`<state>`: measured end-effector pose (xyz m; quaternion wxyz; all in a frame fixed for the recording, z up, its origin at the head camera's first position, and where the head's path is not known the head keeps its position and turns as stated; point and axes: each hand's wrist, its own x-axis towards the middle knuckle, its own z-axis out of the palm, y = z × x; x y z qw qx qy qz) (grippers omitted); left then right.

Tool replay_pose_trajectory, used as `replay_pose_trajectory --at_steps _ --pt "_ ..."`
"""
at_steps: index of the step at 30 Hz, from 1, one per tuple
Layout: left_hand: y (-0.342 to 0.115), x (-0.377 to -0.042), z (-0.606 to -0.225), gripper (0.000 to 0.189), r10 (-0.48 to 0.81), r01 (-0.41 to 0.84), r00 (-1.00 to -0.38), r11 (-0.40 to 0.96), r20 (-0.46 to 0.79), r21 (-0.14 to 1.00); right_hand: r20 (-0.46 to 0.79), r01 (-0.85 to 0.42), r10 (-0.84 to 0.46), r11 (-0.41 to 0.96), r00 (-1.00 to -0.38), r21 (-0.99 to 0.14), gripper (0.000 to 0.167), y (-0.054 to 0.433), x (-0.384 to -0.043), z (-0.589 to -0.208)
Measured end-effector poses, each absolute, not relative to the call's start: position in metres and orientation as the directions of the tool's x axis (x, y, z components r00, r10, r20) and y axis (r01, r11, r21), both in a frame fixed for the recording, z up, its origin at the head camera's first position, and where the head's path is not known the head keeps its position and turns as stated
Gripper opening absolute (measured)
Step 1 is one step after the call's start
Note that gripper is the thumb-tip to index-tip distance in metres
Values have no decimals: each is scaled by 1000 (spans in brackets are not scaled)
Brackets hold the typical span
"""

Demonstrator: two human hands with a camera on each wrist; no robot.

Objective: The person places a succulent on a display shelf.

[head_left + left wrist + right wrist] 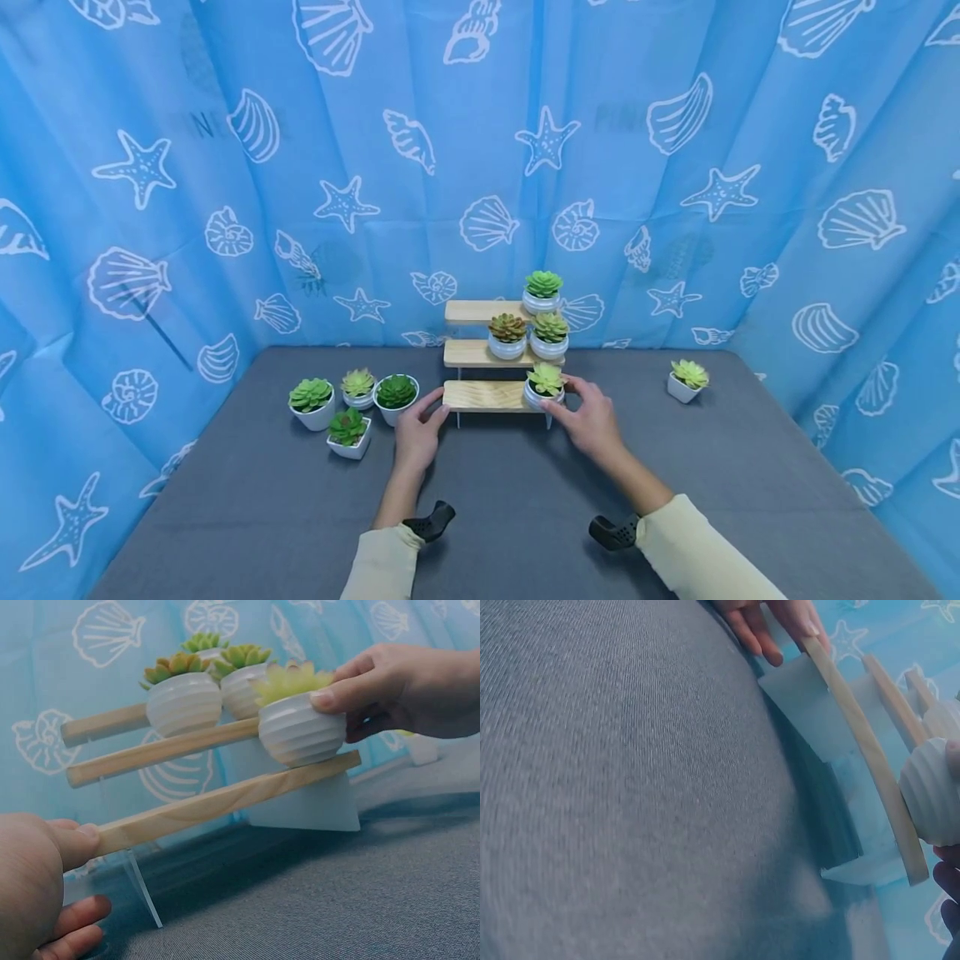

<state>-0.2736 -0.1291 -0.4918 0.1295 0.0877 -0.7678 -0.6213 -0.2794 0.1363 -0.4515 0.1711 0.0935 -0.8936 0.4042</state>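
A three-tier plant stand (480,398) with wooden boards on clear supports stands on the grey cloth. My right hand (595,425) grips a white ribbed pot with a pale yellow-green succulent (300,735) at the right end of the lowest board, its base touching the wood. My left hand (417,437) pinches the left end of that board (112,838), thumb at its edge. On the middle board sit a brownish succulent (507,335) and a green one (550,335) side by side. Another green succulent (542,292) stands at the right of the top board.
Left of the stand, several potted succulents cluster: a round-potted green one (311,404), a square-potted one (348,433), a small pale one (358,388) and a dark green one (396,398). Far right stands a square-potted succulent (686,381). A blue shell-print curtain (480,167) hangs behind.
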Motion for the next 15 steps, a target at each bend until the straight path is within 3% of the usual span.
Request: replay_pose_trajectory --at_steps 15 --pt "-128 -273 -491 36 -294 10 -953 211 73 977 318 -239 -5 672 -948 -701 56 116 -276 -446"
